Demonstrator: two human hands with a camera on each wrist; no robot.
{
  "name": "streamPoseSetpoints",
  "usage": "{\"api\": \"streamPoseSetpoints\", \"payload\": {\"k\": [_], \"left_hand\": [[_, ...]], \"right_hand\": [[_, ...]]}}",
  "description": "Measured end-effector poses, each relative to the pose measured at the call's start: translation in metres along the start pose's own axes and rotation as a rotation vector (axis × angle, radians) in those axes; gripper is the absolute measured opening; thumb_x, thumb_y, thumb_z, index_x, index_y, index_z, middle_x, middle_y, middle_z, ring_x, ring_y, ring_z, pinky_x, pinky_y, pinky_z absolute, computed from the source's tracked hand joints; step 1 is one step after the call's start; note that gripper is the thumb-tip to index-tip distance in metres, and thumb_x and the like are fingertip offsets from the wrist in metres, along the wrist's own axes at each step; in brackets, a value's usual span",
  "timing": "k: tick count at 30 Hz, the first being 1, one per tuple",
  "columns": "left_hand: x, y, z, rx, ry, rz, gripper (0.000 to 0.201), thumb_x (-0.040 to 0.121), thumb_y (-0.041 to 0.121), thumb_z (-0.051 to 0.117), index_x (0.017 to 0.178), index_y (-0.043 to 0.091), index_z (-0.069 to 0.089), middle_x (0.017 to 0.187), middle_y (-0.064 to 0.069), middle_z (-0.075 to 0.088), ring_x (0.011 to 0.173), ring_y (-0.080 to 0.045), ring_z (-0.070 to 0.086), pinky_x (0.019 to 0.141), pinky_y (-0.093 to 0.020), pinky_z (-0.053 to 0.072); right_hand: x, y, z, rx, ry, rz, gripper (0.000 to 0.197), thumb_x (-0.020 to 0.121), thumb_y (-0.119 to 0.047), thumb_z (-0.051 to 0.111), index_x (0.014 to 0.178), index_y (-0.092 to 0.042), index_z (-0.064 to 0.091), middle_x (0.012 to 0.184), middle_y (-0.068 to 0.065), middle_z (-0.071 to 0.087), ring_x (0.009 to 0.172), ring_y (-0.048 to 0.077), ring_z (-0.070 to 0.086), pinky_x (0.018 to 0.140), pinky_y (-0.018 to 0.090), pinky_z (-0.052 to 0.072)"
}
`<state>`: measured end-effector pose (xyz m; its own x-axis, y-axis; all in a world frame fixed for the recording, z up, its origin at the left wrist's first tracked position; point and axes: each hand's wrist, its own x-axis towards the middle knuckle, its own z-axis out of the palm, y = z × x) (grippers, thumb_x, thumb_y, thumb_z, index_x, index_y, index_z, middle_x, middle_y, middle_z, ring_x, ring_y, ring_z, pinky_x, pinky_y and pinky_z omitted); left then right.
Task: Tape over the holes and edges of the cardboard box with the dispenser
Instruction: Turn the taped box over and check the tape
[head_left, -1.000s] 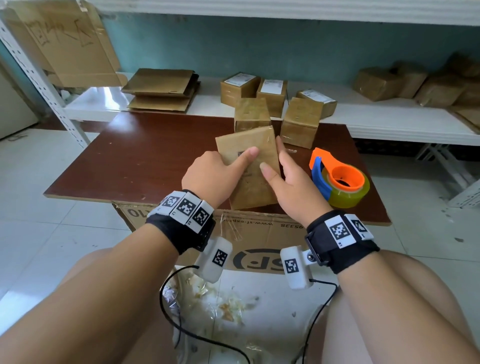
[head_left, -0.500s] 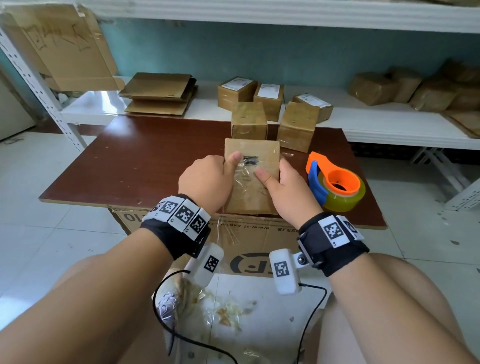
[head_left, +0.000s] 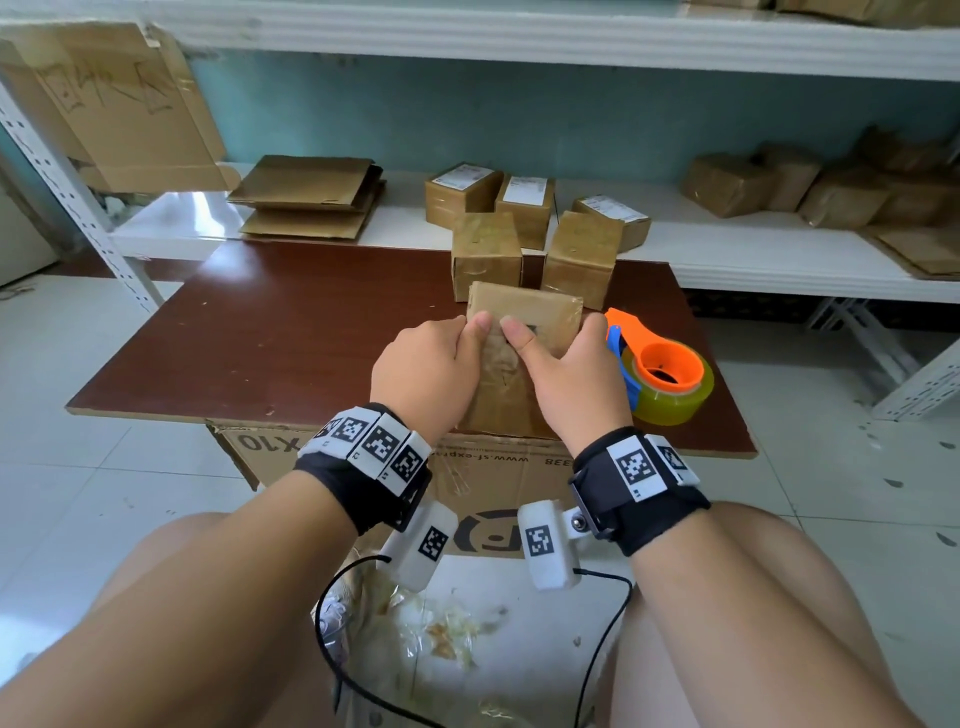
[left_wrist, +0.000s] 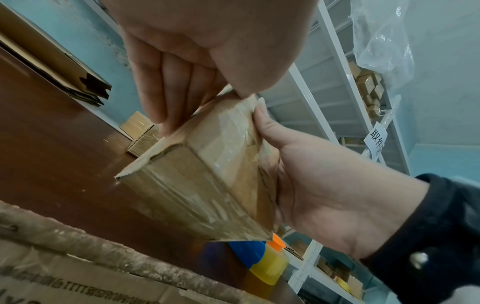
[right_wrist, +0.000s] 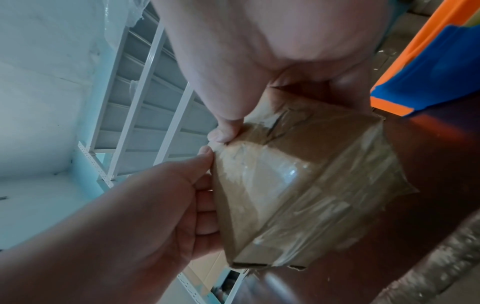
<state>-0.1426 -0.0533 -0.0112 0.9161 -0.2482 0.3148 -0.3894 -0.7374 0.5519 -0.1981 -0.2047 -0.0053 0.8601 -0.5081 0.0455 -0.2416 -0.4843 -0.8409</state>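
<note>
A small cardboard box (head_left: 524, 322) wrapped in clear tape stands tilted on the near part of the brown table (head_left: 291, 332), one lower edge touching the wood. My left hand (head_left: 431, 364) grips its left side, thumb on the near face and fingers behind. On the other side my right hand (head_left: 566, 364) grips it, thumb next to the left thumb, by a dark hole in the face. The wrist views show the box (left_wrist: 205, 174) (right_wrist: 298, 185) with glossy tape over several faces. The orange and blue tape dispenser (head_left: 660, 369) lies on the table just right of my right hand.
Two taped boxes (head_left: 485, 254) (head_left: 579, 257) stand on the table behind the held one. The white shelf (head_left: 753, 254) behind carries labelled boxes, flattened cardboard (head_left: 306, 197) and more parcels at the right. A large carton (head_left: 483, 473) sits under the table edge, above my knees.
The box has been turned and tipped up between both hands, from lying slanted to standing with a taped face towards me. Both thumbs have slid up its face. The dispenser has not moved.
</note>
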Motion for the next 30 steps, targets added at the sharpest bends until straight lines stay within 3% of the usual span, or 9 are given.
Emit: {"api": "streamPoseSetpoints", "payload": {"k": [6, 9, 12, 16, 21, 23, 25, 28, 30], "left_hand": [[0.004, -0.001, 0.003, -0.004, 0.009, -0.010, 0.060, 0.111, 0.057, 0.033, 0.067, 0.020, 0.048, 0.059, 0.002, 0.055, 0.058, -0.022, 0.056, 0.053, -0.032, 0.029], [0.003, -0.001, 0.003, 0.002, 0.009, -0.009, 0.060, 0.111, 0.058, 0.034, 0.067, 0.019, 0.048, 0.058, 0.002, 0.055, 0.057, -0.021, 0.056, 0.052, -0.031, 0.029], [0.003, -0.001, 0.004, -0.022, -0.006, -0.020, 0.061, 0.111, 0.057, 0.037, 0.067, 0.018, 0.053, 0.055, 0.003, 0.053, 0.055, -0.021, 0.055, 0.051, -0.030, 0.029], [0.003, -0.003, 0.006, -0.035, -0.018, -0.002, 0.060, 0.110, 0.059, 0.036, 0.080, 0.019, 0.069, 0.059, 0.001, 0.061, 0.061, -0.022, 0.062, 0.054, -0.032, 0.039], [0.002, -0.004, 0.003, -0.031, -0.002, -0.022, 0.060, 0.111, 0.056, 0.036, 0.070, 0.016, 0.054, 0.055, 0.002, 0.053, 0.057, -0.022, 0.056, 0.053, -0.032, 0.030], [0.003, -0.006, 0.001, -0.048, 0.005, -0.028, 0.060, 0.111, 0.058, 0.036, 0.071, 0.017, 0.056, 0.055, 0.002, 0.054, 0.057, -0.021, 0.056, 0.053, -0.031, 0.031], [0.004, -0.008, 0.000, -0.055, 0.021, -0.023, 0.059, 0.110, 0.060, 0.037, 0.076, 0.020, 0.064, 0.057, 0.002, 0.058, 0.058, -0.020, 0.059, 0.053, -0.030, 0.033], [0.004, -0.010, 0.002, -0.118, 0.045, -0.003, 0.058, 0.104, 0.070, 0.043, 0.097, 0.025, 0.080, 0.058, 0.001, 0.064, 0.053, -0.008, 0.057, 0.050, -0.027, 0.038], [0.004, -0.010, 0.002, -0.146, 0.070, 0.036, 0.068, 0.096, 0.079, 0.046, 0.095, 0.021, 0.081, 0.055, -0.001, 0.063, 0.045, -0.010, 0.050, 0.046, -0.025, 0.038]], "right_hand": [[0.003, 0.002, 0.003, -0.020, -0.054, 0.023, 0.064, 0.099, -0.071, 0.052, 0.134, -0.019, 0.040, 0.118, 0.001, 0.065, 0.104, 0.027, 0.066, 0.084, 0.041, 0.055], [0.003, 0.002, 0.001, -0.032, -0.070, 0.029, 0.064, 0.100, -0.072, 0.048, 0.135, -0.019, 0.038, 0.120, 0.002, 0.065, 0.106, 0.028, 0.066, 0.087, 0.045, 0.057], [0.002, 0.003, 0.001, -0.015, -0.064, 0.050, 0.072, 0.094, -0.080, 0.051, 0.132, -0.020, 0.039, 0.120, 0.000, 0.064, 0.107, 0.027, 0.066, 0.091, 0.048, 0.058], [0.000, 0.003, 0.001, -0.072, -0.006, 0.049, 0.091, 0.076, -0.093, 0.060, 0.126, -0.020, 0.041, 0.113, -0.002, 0.064, 0.100, 0.023, 0.066, 0.083, 0.044, 0.061], [0.005, 0.004, 0.003, -0.055, -0.014, 0.025, 0.070, 0.095, -0.077, 0.051, 0.136, -0.019, 0.045, 0.120, 0.001, 0.066, 0.108, 0.028, 0.067, 0.090, 0.049, 0.059], [0.006, 0.004, 0.003, -0.029, -0.030, 0.013, 0.062, 0.101, -0.072, 0.046, 0.134, -0.020, 0.047, 0.123, 0.002, 0.066, 0.113, 0.029, 0.065, 0.094, 0.050, 0.057], [0.006, 0.003, 0.001, 0.024, -0.049, 0.030, 0.063, 0.103, -0.071, 0.042, 0.141, -0.021, 0.046, 0.128, -0.002, 0.063, 0.119, 0.026, 0.062, 0.096, 0.043, 0.053], [0.004, 0.001, 0.000, 0.124, -0.078, 0.085, 0.082, 0.090, -0.085, 0.051, 0.140, -0.021, 0.042, 0.125, -0.009, 0.055, 0.114, 0.017, 0.058, 0.092, 0.037, 0.047], [0.004, 0.001, 0.001, 0.097, -0.069, 0.088, 0.091, 0.077, -0.091, 0.058, 0.130, -0.020, 0.041, 0.120, -0.005, 0.058, 0.107, 0.019, 0.061, 0.087, 0.039, 0.053]]}}
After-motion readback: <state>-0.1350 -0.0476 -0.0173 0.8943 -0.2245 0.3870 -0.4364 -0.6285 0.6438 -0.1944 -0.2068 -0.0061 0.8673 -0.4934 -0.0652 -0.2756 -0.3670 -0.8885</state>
